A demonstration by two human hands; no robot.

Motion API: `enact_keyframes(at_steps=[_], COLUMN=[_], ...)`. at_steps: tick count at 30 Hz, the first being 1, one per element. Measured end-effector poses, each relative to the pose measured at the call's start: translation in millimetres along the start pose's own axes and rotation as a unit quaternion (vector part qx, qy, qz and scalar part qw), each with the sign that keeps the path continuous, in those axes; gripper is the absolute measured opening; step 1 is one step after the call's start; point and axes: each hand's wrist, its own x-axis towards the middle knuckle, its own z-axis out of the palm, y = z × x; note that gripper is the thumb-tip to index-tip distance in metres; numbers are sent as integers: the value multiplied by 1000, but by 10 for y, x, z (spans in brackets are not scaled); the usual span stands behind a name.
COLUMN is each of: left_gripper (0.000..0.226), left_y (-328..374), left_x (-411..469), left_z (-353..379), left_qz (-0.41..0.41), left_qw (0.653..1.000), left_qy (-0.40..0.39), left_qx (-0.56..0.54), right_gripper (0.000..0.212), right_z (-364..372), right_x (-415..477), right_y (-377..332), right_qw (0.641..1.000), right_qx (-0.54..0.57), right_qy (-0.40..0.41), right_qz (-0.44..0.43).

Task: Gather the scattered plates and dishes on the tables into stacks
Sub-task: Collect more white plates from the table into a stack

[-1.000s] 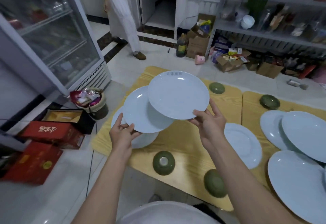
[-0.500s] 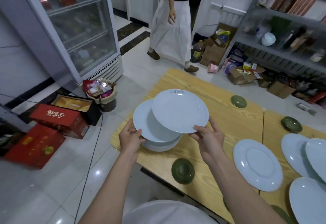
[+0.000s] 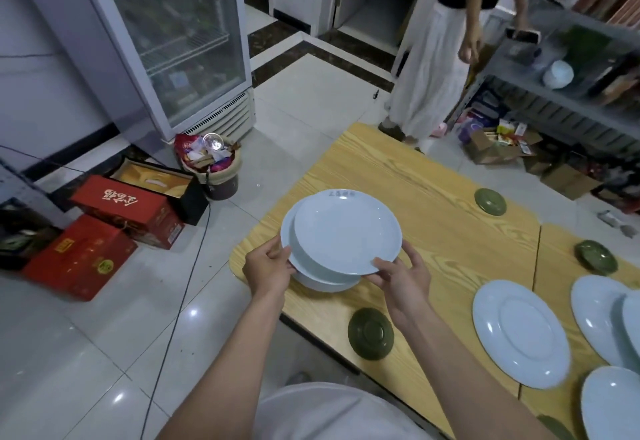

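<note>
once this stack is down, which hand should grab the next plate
Right. The right hand is on the side of the stack nearest the lone pale plate, which lies flat on the table to the right. The left hand is at the table's far left edge and would have to cross over.

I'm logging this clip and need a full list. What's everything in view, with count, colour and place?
plate stack: at least three, pale blue, near left table corner
loose plates: four in view, pale blue, right side of tables
small dishes: four whole, a fifth cut off at the bottom edge, green, scattered, upside down
tables: two, light wood, side by side
fridge: one, white, glass door
boxes: red, on floor
bin: one, full
shelving: grey, far right
bystander: one, white skirt
left hand: on stack's edge
right hand: holding top plate's rim
</note>
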Motion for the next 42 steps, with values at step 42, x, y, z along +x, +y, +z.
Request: enact_keyframes(at_steps=[42], left_gripper=[27], left_y=[-64], left_x=[155], left_z=[-77], left_qz=[99], left_qw=[954], left_qy=[-13], left_qx=[283], right_gripper=[59], right_z=[-111], right_x=[361], right_y=[27], right_qw=[930], right_qx=[-364], right_qy=[35], right_qz=[-29])
